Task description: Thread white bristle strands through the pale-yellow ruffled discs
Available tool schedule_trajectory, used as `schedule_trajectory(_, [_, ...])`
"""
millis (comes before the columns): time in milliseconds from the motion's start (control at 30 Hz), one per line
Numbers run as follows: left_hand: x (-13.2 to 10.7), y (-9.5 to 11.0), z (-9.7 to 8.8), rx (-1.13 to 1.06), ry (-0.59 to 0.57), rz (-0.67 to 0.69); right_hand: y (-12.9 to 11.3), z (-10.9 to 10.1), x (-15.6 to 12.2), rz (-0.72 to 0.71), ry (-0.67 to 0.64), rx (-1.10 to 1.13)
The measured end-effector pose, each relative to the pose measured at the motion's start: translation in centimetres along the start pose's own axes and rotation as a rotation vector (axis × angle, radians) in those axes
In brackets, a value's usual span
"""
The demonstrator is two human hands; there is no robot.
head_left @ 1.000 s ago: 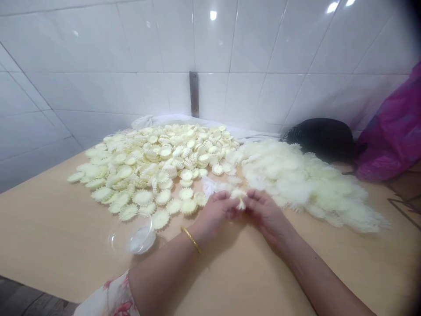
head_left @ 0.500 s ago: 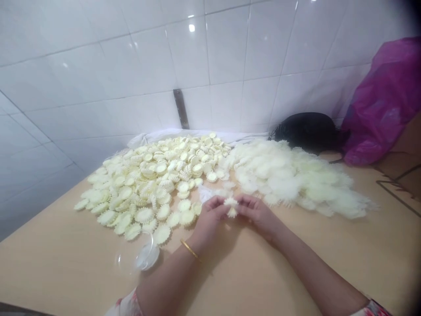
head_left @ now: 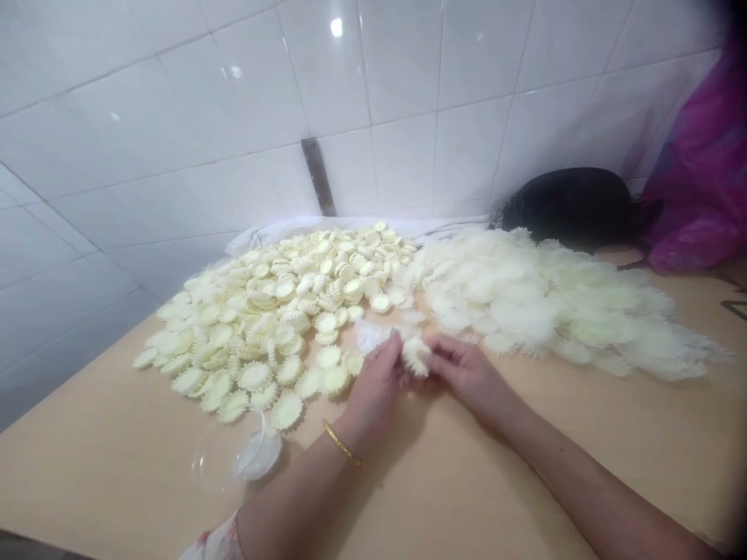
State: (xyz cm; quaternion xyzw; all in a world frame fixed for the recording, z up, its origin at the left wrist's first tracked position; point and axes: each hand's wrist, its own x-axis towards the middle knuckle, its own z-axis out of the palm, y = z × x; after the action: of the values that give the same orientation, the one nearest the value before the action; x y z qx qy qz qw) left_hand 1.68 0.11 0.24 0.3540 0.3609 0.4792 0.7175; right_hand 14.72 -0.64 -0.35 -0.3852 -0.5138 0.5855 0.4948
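Note:
Between my two hands is a small pale cream piece with a toothed, frilled edge (head_left: 416, 356), tilted in the fingers. My left hand (head_left: 378, 379), with a gold bangle (head_left: 341, 443) on its wrist, is closed on the piece's left side. From the right, the thumb and fingers of my right hand (head_left: 467, 372) pinch its edge. Just beyond the hands lies a crumpled white bit of cloth or tissue (head_left: 369, 336). A heap of similar thick cream discs with serrated rims (head_left: 292, 311) spreads to the left of my hands.
Thin, translucent toothed sheets (head_left: 525, 303) form a pile at the right. A clear round container (head_left: 257, 453) stands near my left forearm. Behind are a black rounded object (head_left: 569, 208), a magenta plastic bag (head_left: 700, 194), and a dark metal strip (head_left: 318, 179) against the tiled wall.
The frilled piece has turned between my fingers and now shows its toothed side. My left fingers have shifted around it. The camera view has tilted slightly.

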Motion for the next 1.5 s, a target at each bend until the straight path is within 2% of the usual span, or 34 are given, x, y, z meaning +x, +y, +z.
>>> schedule_trajectory(100, [-0.5,0.4,0.5,0.007,-0.027,-0.004,0.1,0.0,0.1,0.018,0.047,-0.006])
schedule_trajectory(233, [-0.9,0.5,0.7,0.021,0.006,0.010,0.1,-0.1,0.0,0.070,0.014,0.033])
schedule_trajectory(333, [-0.5,0.5,0.2,0.095,0.041,0.001,-0.2,-0.3,-0.1,0.036,0.020,-0.022])
schedule_trajectory(467, [0.2,0.4,-0.6,0.170,-0.001,-0.025,-0.3,-0.4,-0.2,0.021,-0.040,-0.048])
schedule_trajectory(533, [0.3,0.4,-0.8,0.155,-0.033,-0.041,-0.3,-0.4,-0.2,0.020,-0.018,-0.069])
schedule_trajectory(700, [-0.2,0.2,-0.4,0.078,-0.068,-0.063,-0.1,-0.3,-0.1,-0.045,0.145,-0.268])
schedule_trajectory(800, [-0.3,0.2,-0.1,0.063,-0.036,-0.064,0.2,-0.4,-0.1,-0.042,0.123,-0.306])
schedule_trajectory(1033, [0.1,0.2,0.0,-0.026,0.027,-0.107,0.8,-0.6,0.1,-0.002,0.076,-0.159])
schedule_trajectory(1133, [0.2,0.3,-0.1,-0.061,0.041,-0.115,0.9,-0.5,0.1,0.001,0.120,-0.169])
schedule_trajectory(1200, [0.2,0.4,-0.1,-0.081,0.060,-0.108,0.7,-0.3,0.0,-0.044,0.219,-0.251])
schedule_trajectory(1300, [-0.1,0.8,0.3,-0.104,0.108,-0.097,0.2,0.2,-0.3,-0.209,0.351,-0.457])
schedule_trajectory(1400, [-0.3,1.0,0.6,-0.143,0.121,-0.112,-0.3,0.6,-0.6,-0.321,0.296,-0.579])
schedule_trajectory(1500, [-0.3,0.9,0.5,-0.142,0.092,-0.110,-0.3,0.6,-0.6,-0.257,0.226,-0.504])
